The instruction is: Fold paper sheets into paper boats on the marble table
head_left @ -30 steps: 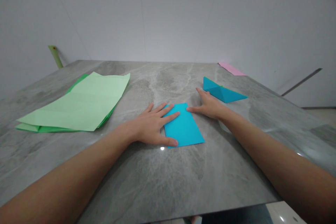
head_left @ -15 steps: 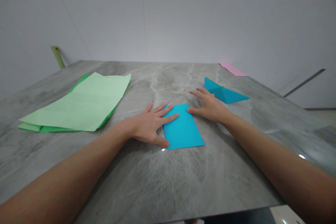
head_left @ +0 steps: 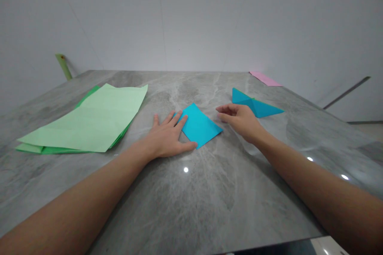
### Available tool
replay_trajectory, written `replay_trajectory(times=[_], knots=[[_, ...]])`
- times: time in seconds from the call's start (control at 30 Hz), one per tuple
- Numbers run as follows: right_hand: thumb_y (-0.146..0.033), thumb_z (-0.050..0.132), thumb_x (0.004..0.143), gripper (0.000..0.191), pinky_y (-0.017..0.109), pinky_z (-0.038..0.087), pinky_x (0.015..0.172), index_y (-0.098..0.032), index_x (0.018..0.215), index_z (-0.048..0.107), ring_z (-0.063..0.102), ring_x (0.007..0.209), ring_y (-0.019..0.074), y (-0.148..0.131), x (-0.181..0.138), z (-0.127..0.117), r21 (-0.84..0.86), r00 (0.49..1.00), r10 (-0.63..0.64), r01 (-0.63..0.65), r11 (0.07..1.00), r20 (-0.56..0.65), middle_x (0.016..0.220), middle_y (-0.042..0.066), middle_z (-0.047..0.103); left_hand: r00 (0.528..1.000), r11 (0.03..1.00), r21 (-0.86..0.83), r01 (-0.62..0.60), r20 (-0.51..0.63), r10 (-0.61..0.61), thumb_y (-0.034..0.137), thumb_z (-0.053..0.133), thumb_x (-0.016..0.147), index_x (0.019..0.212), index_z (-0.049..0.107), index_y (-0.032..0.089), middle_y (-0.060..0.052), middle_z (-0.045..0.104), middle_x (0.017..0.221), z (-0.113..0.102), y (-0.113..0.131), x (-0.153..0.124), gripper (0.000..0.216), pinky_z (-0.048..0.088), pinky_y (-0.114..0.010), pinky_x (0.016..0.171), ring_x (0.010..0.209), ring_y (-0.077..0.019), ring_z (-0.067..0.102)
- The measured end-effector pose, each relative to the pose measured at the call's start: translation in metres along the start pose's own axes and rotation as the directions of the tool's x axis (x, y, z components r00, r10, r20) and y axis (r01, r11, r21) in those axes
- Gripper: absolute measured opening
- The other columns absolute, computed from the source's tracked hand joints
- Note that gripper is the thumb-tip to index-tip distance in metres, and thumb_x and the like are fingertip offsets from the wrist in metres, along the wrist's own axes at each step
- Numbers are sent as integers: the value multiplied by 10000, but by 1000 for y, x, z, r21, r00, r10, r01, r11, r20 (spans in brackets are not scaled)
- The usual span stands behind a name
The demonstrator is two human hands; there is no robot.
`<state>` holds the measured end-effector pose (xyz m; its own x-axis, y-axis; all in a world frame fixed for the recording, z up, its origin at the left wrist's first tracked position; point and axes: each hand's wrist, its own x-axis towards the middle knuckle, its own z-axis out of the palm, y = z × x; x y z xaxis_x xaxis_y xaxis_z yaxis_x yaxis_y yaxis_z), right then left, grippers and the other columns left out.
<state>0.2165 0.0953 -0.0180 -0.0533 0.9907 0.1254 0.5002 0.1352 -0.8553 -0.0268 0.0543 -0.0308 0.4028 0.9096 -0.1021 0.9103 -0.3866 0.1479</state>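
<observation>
A folded blue paper (head_left: 199, 126) lies flat on the grey marble table (head_left: 194, 191), turned so that one corner points toward me. My left hand (head_left: 166, 139) is open, its fingers spread and lying on the paper's left edge. My right hand (head_left: 239, 118) hovers just right of the paper, empty, with fingers loosely curled and apart. Behind my right hand sits a folded blue paper shape (head_left: 254, 104) with pointed ends.
A stack of light green sheets (head_left: 89, 118) covers the left of the table. A pink sheet (head_left: 265, 78) lies at the far right corner. A green strip (head_left: 63, 66) leans on the wall at left. White walls close the table's back and sides.
The blue paper has turned from lying lengthwise to a diamond position and slid a little away from me. My right hand has lifted off its corner; my left hand stayed on it.
</observation>
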Motion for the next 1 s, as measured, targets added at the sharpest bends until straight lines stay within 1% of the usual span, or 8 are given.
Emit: replay_trajectory(times=[0.1,0.17,0.23,0.4,0.6,0.83,0.9,1.0], knots=[[-156,676,748,131,381,582,800,-164,879,673,636,985,236,-5,-1,0,359,985,173,-168,918,19,1030,97,665,994,995,10,98,-51,-98,824,251,816,1562,144,154,-123,44,1625,4,0,2,1008,7,-735,1087,1482,-410,37],[-121,679,734,155,353,595,777,-166,881,662,627,985,222,-6,-1,0,487,967,246,-247,838,67,1032,94,645,991,993,16,118,-66,-117,818,255,816,1563,151,164,-116,53,1626,6,0,3,998,13,-720,1098,1483,-403,43],[-89,642,751,175,343,602,748,-162,910,652,632,961,216,-5,0,-1,540,950,295,-301,786,100,1018,101,635,991,993,20,119,-71,-118,816,262,813,1563,155,176,-110,56,1627,7,-1,4,992,14,-702,1110,1485,-394,46],[-88,603,806,185,297,585,629,-150,979,620,661,823,196,-7,0,-1,550,928,329,-370,749,176,972,113,650,992,993,32,110,-70,-108,810,243,824,1562,147,150,-115,48,1623,7,-1,4,995,26,-744,1083,1484,-399,51],[-104,616,833,80,271,574,626,-126,907,635,659,753,172,-13,-2,0,532,921,333,-390,752,204,863,95,652,995,995,41,89,-47,-87,802,265,824,1561,128,133,-111,30,1622,4,-1,2,1004,38,-761,1071,1478,-423,32],[-64,640,775,91,272,567,643,-138,817,673,610,755,148,-11,-3,1,414,960,270,-273,868,68,845,56,618,995,994,42,96,-44,-95,776,282,838,1558,145,132,-113,33,1618,1,2,1,976,27,-754,1077,1485,-394,58],[-50,645,752,107,280,570,667,-140,804,671,614,763,152,-11,-3,2,437,958,274,-281,854,80,826,53,622,994,994,45,99,-41,-97,781,282,834,1560,144,144,-109,27,1620,1,2,1,977,28,-748,1083,1487,-389,49],[-52,631,738,110,317,579,711,-138,795,669,626,779,167,-12,-4,3,539,946,296,-321,779,136,812,62,634,995,994,46,98,-35,-96,786,273,832,1562,146,153,-108,27,1622,2,1,1,974,24,-742,1087,1487,-390,36]])
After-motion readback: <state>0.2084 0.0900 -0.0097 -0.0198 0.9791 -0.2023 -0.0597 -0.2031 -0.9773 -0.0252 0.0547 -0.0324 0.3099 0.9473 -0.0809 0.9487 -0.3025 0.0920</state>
